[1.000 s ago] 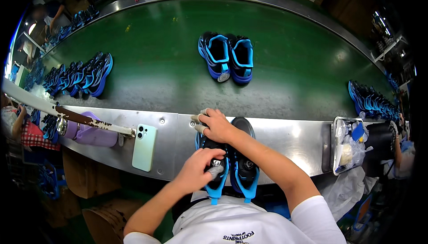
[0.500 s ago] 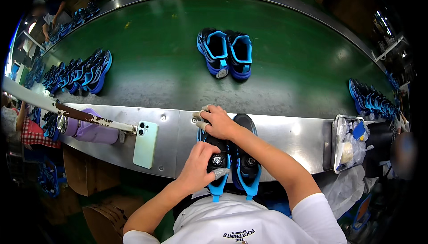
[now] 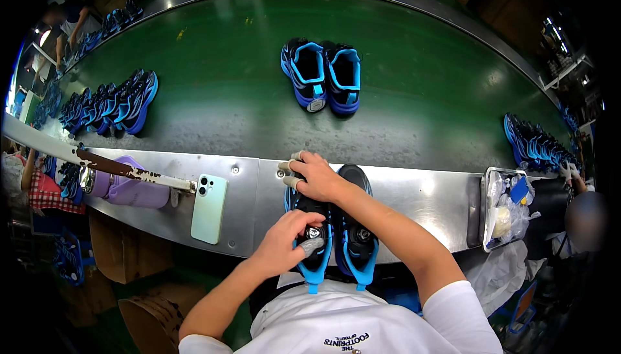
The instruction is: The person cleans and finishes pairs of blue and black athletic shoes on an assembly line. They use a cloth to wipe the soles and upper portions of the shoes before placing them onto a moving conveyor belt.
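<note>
A pair of black and blue sneakers lies side by side on the metal ledge, heels toward me. My right hand (image 3: 317,178) is closed over the toe of the left sneaker (image 3: 328,254), with pale finger cots on several fingertips. On that same shoe, the thumb and forefinger of my left hand (image 3: 281,241) pinch around a round dial (image 3: 314,232); a grey cover wraps the thumb. The right sneaker (image 3: 353,254) rests beside it under my right forearm, its own dial showing and no fingers on it.
Beyond the ledge runs a green conveyor belt (image 3: 220,63) carrying another sneaker pair (image 3: 321,79) and rows of shoes at both sides. A pale green phone (image 3: 209,208), a purple bottle (image 3: 139,189) and a metal tray (image 3: 486,208) of plastic bags sit on the ledge. Co-workers stand at both sides.
My left thumb and fingers have shifted slightly left around the dial. My right hand stays on the toe. The shoes on the belt have moved a little to the left.
</note>
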Demonstrator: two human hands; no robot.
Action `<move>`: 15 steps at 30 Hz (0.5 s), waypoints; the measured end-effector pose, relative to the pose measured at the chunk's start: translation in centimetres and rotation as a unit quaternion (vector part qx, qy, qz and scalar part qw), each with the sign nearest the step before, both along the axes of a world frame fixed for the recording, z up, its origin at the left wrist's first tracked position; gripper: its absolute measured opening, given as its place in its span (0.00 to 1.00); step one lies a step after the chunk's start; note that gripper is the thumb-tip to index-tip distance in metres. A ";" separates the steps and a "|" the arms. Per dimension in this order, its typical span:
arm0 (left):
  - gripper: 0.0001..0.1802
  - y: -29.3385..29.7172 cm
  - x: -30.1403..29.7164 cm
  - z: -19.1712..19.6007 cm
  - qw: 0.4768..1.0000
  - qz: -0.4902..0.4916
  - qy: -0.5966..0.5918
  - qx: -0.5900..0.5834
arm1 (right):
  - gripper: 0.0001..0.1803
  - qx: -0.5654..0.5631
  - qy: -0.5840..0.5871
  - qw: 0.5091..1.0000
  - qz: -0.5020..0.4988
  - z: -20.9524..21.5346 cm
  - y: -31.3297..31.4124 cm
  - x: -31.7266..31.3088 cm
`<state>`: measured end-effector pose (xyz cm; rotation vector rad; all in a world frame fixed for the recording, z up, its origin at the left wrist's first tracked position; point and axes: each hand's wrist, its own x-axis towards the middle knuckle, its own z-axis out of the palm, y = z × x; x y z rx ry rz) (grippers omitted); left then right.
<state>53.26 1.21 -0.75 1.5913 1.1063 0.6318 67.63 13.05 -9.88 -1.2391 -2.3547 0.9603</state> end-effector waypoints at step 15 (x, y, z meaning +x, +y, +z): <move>0.26 0.2 -0.9 -1.1 0.994 -0.045 -0.008 0.101 | 0.20 -0.022 0.012 1.000 0.007 0.6 -0.1 0.0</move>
